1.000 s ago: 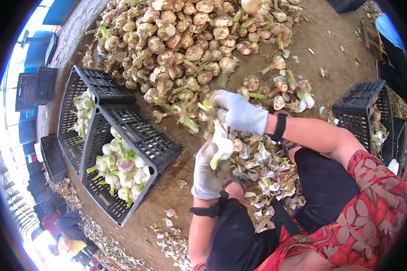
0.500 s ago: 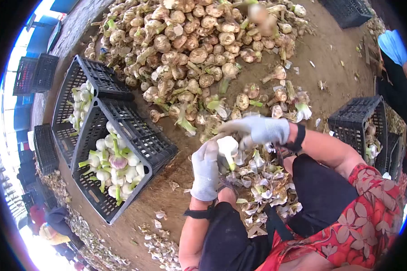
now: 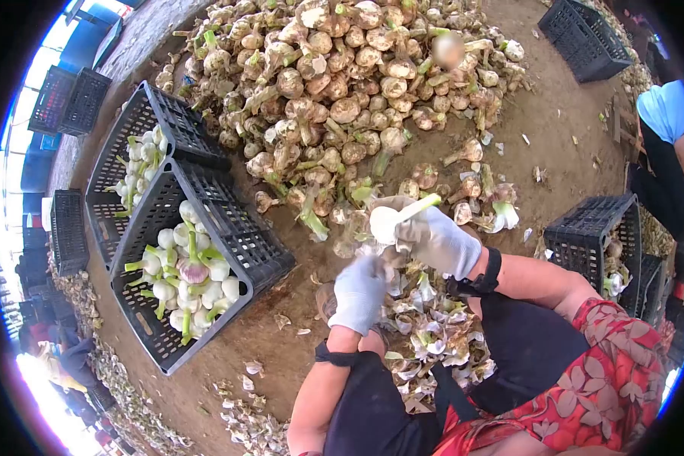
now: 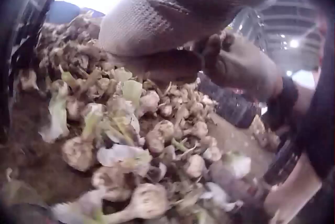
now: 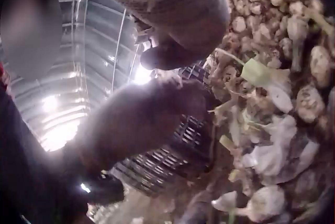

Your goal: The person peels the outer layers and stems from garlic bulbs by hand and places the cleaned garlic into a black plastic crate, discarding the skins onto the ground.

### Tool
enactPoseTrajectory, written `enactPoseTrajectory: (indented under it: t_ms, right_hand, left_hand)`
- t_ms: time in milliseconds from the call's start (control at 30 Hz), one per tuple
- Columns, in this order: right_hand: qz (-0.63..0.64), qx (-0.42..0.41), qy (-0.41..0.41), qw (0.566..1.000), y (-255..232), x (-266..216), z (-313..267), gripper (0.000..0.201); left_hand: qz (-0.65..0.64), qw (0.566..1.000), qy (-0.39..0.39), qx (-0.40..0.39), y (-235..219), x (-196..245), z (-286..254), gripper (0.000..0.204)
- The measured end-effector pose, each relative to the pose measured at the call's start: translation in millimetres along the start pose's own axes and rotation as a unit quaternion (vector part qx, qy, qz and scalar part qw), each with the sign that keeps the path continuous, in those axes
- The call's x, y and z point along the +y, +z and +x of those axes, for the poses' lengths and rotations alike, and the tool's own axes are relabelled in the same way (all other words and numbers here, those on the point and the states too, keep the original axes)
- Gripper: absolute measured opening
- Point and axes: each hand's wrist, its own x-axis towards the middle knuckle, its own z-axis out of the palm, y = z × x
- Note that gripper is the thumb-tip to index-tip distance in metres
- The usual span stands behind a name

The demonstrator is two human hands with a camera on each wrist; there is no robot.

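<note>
In the head view my gloved right hand (image 3: 439,242) grips a peeled white garlic bulb (image 3: 384,224), its cut green stem pointing up and to the right. Just below it, my gloved left hand (image 3: 359,295) has its fingers curled in, with pale garlic skin (image 3: 368,249) at the fingertips. The left wrist view has the left glove (image 4: 157,17) large at the top and the right hand (image 4: 243,64) beyond it; the bulb is hidden there. From the right wrist, the right glove (image 5: 172,12) hangs above the darker left hand (image 5: 146,122).
A big heap of unpeeled garlic (image 3: 311,91) lies ahead. At the left stand tilted black crates, the nearer crate (image 3: 239,220) holding white bulbs (image 3: 194,273). Peeled skins (image 3: 425,327) cover the ground between my legs. Another crate (image 3: 593,232) stands at the right, near another person (image 3: 665,121).
The bulb has passed from my left hand to my right, and its stem has turned from pointing down to pointing up and right. My left hand has come in below it.
</note>
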Motion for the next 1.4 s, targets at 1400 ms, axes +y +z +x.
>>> enactPoseTrajectory:
  t_ms: [1400]
  right_hand:
    - [-0.386,0.011,-0.299,0.873,87,-147,62,0.028]
  left_hand:
    - [-0.613,0.788,-0.042,0.037,-32,5,-3,0.043]
